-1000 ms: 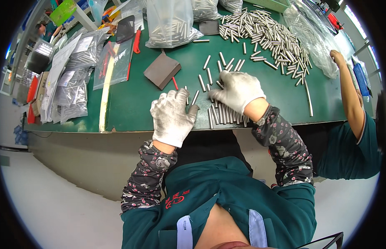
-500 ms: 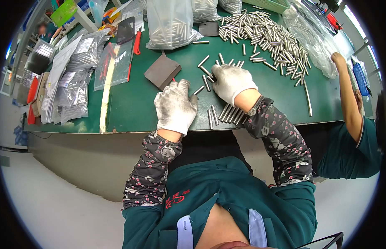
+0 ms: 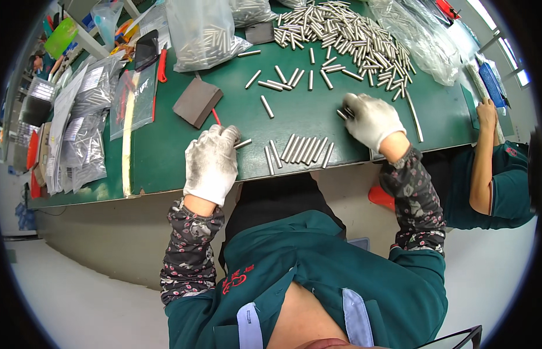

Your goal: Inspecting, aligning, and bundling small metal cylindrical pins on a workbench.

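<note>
Since the earlier frame, the right hand has swung toward the right of the frame, uncovering the row of metal pins, and the whole view has shifted. Its fingers are curled around a few pins; their ends stick out to the left, but their number is unclear. Below the centre of the frame, the left hand rests on the green table with fingers bent; one pin juts from them, pointing right and slightly up, and I cannot tell whether it is gripped.

Between the hands, the row's pins stand roughly up-and-down in the frame. Two at its left end lean with tops leftward; about six or seven close-set ones lean with tops rightward, as does one set apart at the right end. Above, one lone pin slants from upper left to lower right. Around ten more lie scattered higher, at mixed angles, below a large uncounted heap at the upper centre-right. One dark block sits left of centre.
</note>
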Motion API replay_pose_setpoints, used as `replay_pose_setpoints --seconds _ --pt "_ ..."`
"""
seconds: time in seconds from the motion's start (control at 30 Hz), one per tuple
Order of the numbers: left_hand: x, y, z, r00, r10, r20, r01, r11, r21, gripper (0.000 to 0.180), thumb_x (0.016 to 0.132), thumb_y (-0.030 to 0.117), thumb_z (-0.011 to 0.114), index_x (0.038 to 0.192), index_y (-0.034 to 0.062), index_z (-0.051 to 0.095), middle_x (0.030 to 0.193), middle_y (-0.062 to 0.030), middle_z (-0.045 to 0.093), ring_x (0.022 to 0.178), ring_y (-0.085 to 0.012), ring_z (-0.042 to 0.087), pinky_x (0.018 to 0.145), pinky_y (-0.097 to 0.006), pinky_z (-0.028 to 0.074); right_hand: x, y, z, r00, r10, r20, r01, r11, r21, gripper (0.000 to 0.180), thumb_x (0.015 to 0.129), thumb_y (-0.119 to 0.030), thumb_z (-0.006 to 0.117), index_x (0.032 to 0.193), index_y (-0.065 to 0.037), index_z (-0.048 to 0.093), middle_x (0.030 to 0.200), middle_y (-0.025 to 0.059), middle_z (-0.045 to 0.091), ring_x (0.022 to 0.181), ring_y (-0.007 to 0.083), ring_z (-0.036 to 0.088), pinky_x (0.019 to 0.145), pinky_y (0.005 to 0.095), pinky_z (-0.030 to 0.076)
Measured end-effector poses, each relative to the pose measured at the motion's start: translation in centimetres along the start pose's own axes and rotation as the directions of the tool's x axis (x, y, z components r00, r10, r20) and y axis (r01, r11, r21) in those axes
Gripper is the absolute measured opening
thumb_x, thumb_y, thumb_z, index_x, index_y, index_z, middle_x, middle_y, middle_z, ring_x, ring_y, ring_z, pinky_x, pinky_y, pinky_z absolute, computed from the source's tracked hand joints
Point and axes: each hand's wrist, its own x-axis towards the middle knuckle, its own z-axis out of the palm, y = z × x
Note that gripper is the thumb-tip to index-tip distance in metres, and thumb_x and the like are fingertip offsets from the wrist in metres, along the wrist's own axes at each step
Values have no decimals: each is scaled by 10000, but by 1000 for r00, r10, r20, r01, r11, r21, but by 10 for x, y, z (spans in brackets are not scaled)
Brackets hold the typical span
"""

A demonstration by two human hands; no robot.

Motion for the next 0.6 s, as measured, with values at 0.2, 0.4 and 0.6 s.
replay_pose_setpoints --seconds 0.2,0.4,0.6 --pt "1 4 4 994 109 8 -108 990 -96 235 703 -66 581 867 100 615 893 -58 619 851 -285 615 733 -402 491 -20 0 13 995 31 -100 -15 987 160 184 779 -167 567 936 -73 588 882 173 636 820 367 628 750 452 499" --pt "-4 3 14 982 44 -183 -76 982 -173 205 726 14 623 910 102 605 985 -65 615 903 -279 597 805 -408 477 -49 21 11 787 39 -615 93 979 182 443 870 -383 557 1212 -103 575 1198 191 557 1144 384 505 942 478 420" --pt "-5 -1 18 982 120 -149 -136 985 -107 256 755 79 674 997 72 590 1045 -100 601 945 -306 575 828 -418 465 -53 16 60 851 -4 -525 -4 1000 -14 457 851 -356 555 1207 -71 569 1256 181 524 1236 364 435 1049 465 335"
